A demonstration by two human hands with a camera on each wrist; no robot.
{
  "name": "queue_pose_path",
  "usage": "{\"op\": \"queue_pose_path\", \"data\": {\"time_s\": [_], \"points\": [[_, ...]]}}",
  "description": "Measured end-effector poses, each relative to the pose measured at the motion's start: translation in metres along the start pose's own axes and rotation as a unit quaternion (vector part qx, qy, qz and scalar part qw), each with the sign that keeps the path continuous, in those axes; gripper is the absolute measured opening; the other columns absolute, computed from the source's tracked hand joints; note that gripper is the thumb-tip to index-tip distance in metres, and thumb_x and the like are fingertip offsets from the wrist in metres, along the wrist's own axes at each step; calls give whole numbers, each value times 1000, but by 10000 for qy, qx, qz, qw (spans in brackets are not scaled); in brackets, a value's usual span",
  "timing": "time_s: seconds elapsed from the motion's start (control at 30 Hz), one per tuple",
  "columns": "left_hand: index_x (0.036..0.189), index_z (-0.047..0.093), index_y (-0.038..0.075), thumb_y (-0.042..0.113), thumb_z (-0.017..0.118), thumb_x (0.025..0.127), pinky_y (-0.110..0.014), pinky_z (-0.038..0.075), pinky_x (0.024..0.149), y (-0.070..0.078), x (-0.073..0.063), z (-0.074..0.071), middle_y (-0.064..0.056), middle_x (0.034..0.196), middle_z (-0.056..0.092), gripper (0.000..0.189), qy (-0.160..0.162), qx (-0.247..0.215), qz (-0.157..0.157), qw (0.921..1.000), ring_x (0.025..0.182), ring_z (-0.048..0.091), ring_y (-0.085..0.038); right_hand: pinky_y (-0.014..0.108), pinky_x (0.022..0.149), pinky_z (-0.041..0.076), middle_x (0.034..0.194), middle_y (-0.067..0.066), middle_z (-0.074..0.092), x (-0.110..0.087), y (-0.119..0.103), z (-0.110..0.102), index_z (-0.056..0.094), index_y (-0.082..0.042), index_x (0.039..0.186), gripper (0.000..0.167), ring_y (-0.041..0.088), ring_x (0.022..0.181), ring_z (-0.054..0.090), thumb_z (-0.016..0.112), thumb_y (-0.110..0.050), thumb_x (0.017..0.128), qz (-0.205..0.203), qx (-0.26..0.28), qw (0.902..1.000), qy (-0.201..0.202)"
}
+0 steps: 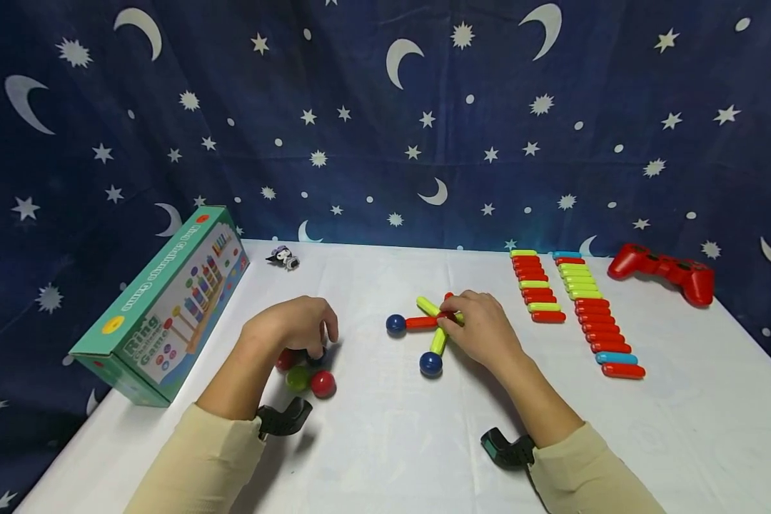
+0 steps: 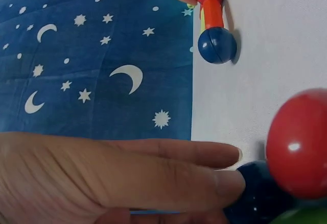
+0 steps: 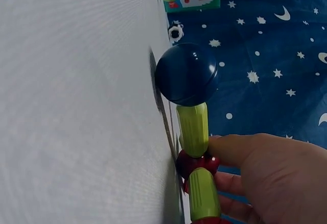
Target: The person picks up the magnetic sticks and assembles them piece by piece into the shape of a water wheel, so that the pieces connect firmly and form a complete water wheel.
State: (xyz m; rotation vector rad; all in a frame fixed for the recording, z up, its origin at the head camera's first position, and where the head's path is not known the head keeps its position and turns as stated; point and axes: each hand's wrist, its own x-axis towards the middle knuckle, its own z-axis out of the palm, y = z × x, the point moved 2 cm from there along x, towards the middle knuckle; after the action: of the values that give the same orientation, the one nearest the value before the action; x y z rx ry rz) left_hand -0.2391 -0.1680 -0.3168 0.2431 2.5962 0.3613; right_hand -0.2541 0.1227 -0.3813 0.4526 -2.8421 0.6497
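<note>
- Head view: white table (image 1: 373, 450), dark blue curtain (image 1: 353, 93) with moons and stars behind.
- Left hand (image 1: 295, 328), fingers bent downward, sits over a small cluster: dark blue ball (image 1: 315, 358) under the fingertips, green ball (image 1: 298, 378) and two red balls around it.
- Right hand (image 1: 482, 325) grasps the stick-and-ball model (image 1: 424, 323) near its middle. Model lies mid-table, right of the cluster; red and yellow-green sticks radiate from it, two ending in blue balls.
- Right side: two columns of loose sticks, the shorter column (image 1: 536, 292) left of the longer column (image 1: 594, 319); red game controller (image 1: 668, 270) beyond. Left side: green game box (image 1: 186, 307); small figurine (image 1: 284, 258) near the back edge.
- Left wrist view: left thumb tip overlaps the dark blue ball, index fingertip just beside it. Cannot tell whether the hand grasps it. A red ball (image 2: 301, 142) looms close.
- Right wrist view: thumb and fingers pinch the model around its red hub (image 3: 196, 165); yellow-green stick (image 3: 193, 129) runs from hub to blue end ball (image 3: 187, 74).
</note>
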Motion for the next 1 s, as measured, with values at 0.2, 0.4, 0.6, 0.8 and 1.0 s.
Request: {"op": "queue_pose_path", "data": {"time_s": [0.2, 0.4, 0.6, 0.8, 1.0], "points": [[97, 78, 17, -3, 73, 85, -36, 56, 63, 2, 1, 1, -3, 96, 69, 24, 24, -55, -83, 9999, 77, 68, -25, 60, 114, 40, 108, 11, 75, 0, 0, -1, 78, -8, 114, 26, 34, 110, 65, 78, -20, 91, -86, 22, 9999, -51], [97, 79, 15, 0, 72, 89, -35, 56, 71, 4, 12, 0, -1, 96, 71, 19, 322, -229, 366, 9985, 82, 64, -21, 55, 109, 44, 115, 12, 76, 2, 0, -4, 79, -9, 114, 23, 35, 114, 63, 78, -15, 91, -22, 192, 9997, -115], [103, 81, 11, 2, 71, 91, -35, 53, 81, 13, 32, 2, -3, 95, 73, 17, 765, -256, 787, 9936, 88, 62, -19, 54, 108, 45, 117, 12, 76, 0, 1, -3, 78, -10, 117, 28, 33, 115, 62, 79, -23, 91, 106, -15, 9999, -68], [105, 80, 8, 5, 73, 92, -36, 53, 90, 35, 54, 7, -5, 100, 76, 15, 1141, -562, 911, 9877, 92, 63, -19, 53, 98, 48, 113, 11, 78, -1, 2, -5, 79, -9, 116, 28, 33, 108, 63, 80, -23, 91, -13, -273, 9996, -37], [109, 80, 6, 6, 73, 93, -36, 55, 91, 55, 68, 16, -6, 104, 79, 18, 1383, -898, 1120, 9799, 92, 66, -19, 48, 89, 53, 108, 9, 77, 0, 5, -6, 80, -12, 116, 25, 29, 100, 61, 79, -17, 91, 61, 92, 9992, -376]]}}
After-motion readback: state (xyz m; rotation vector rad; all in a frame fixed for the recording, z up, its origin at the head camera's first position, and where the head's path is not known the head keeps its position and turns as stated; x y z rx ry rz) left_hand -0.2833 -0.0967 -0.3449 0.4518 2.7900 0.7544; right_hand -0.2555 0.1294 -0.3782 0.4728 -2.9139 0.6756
